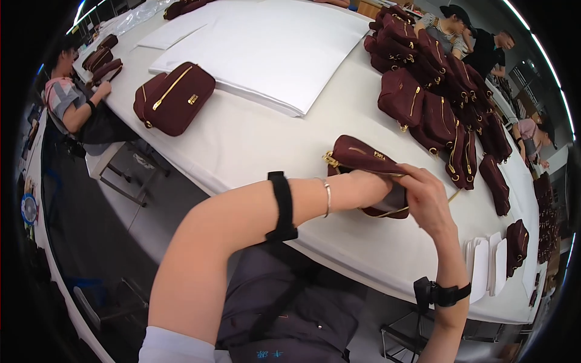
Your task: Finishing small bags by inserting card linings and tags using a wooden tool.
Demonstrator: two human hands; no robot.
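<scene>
A small maroon bag with gold zips and a gold clasp lies unzipped on the white table, its opening toward me and its grey lining showing. My left hand reaches into that opening up to about the wrist, so its fingers are hidden inside. With fingers and thumb closed on the bag's right edge, my right hand holds the opening apart. A gold zip edge runs along the lower lip of the bag, below my left hand.
A large pile of maroon bags covers the table's right side. Ahead lies a stack of white sheets. Another maroon bag rests to the left. White folded inserts stand at the near right. A person works at the left edge.
</scene>
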